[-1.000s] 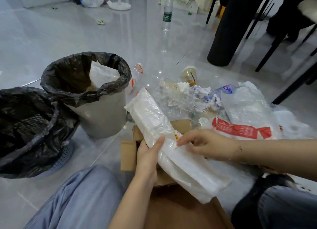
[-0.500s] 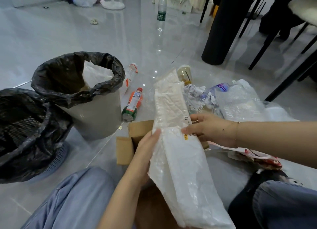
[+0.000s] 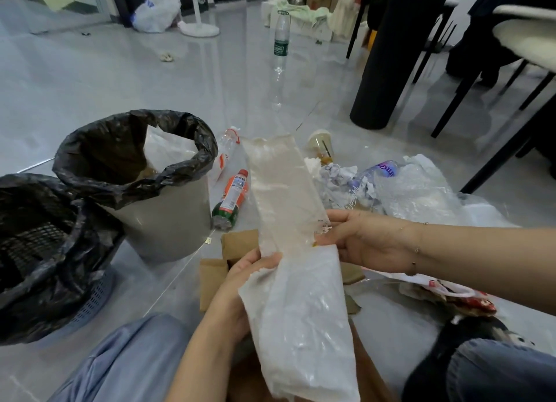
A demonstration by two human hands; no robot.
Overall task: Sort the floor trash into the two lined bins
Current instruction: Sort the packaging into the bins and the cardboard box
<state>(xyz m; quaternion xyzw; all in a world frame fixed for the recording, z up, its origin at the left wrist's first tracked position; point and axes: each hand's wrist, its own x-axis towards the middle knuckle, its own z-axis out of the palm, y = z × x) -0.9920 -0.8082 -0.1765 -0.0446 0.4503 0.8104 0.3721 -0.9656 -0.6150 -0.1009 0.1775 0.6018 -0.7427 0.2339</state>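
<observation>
my left hand (image 3: 249, 278) grips the long, translucent white plastic packing bag (image 3: 288, 251) at its middle fold, fingers curled round the edge. my right hand (image 3: 358, 239) pinches the opposite edge, thumb on top. the bag stands up between both hands, just right of the round grey bin with black liner (image 3: 168, 218). i judge it light, soft and slippery, so better to crumple it and hold the fold. left of this bin is the mesh basket with black liner (image 3: 39, 251).
</observation>
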